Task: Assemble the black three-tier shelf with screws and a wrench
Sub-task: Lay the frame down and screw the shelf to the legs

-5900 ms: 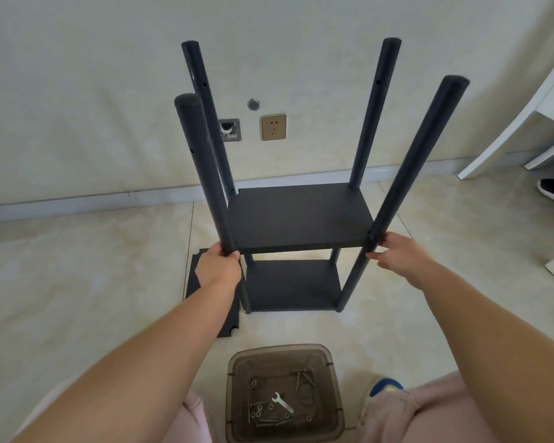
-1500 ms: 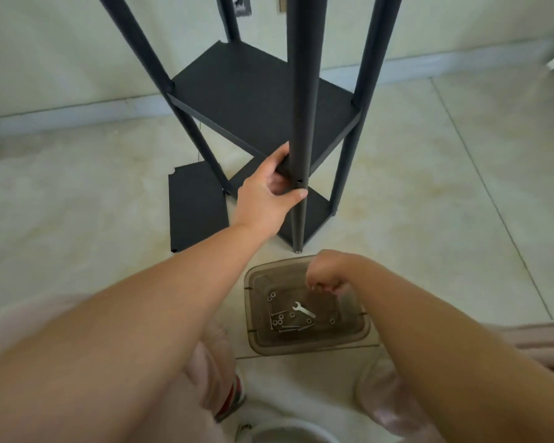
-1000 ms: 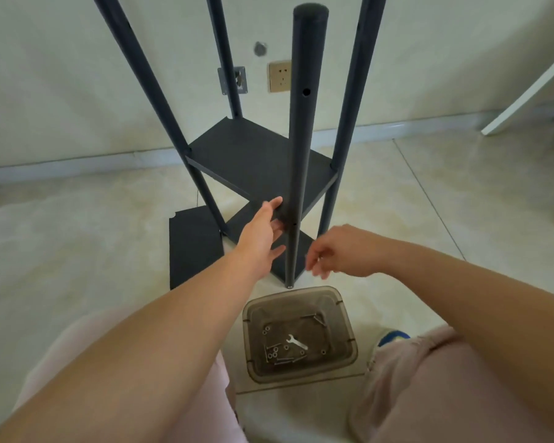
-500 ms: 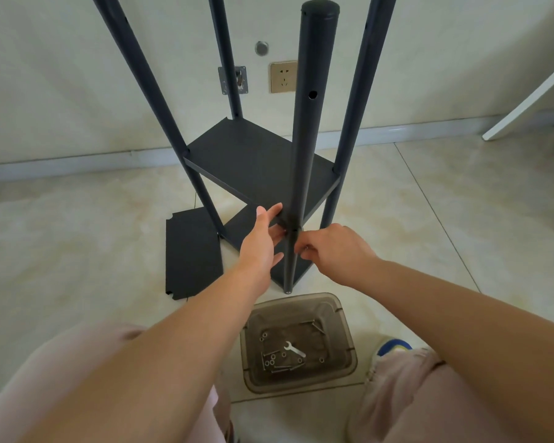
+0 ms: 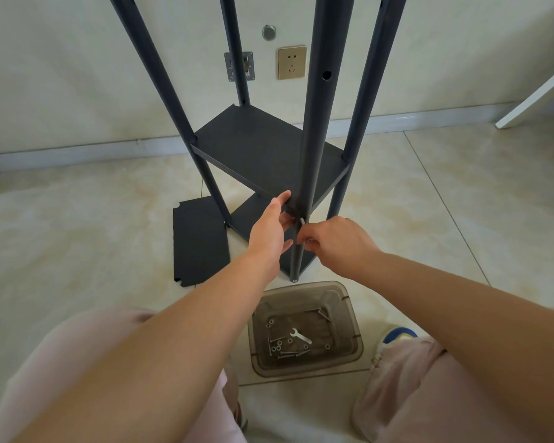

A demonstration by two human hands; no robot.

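The black shelf frame [image 5: 263, 151] stands on the floor with two boards fitted between its round posts. My left hand [image 5: 271, 227] is against the left side of the nearest post [image 5: 315, 129], fingers reaching behind it at the middle board's corner. My right hand [image 5: 333, 243] pinches a screw [image 5: 302, 222] against that post just under the board. A loose third board [image 5: 199, 239] lies flat on the floor to the left. A small silver wrench [image 5: 299, 335] lies in the brown plastic tray [image 5: 354, 327] among several screws and washers.
The wall with a socket [image 5: 291, 62] and a metal bracket [image 5: 240, 66] is close behind the frame. A white furniture leg [image 5: 534, 94] slants in at the right. My knees [image 5: 429, 378] flank the tray.
My right hand came up from the tray with a screw and moved to the nearest post. The left hand stayed on the post and the view tilted slightly down.
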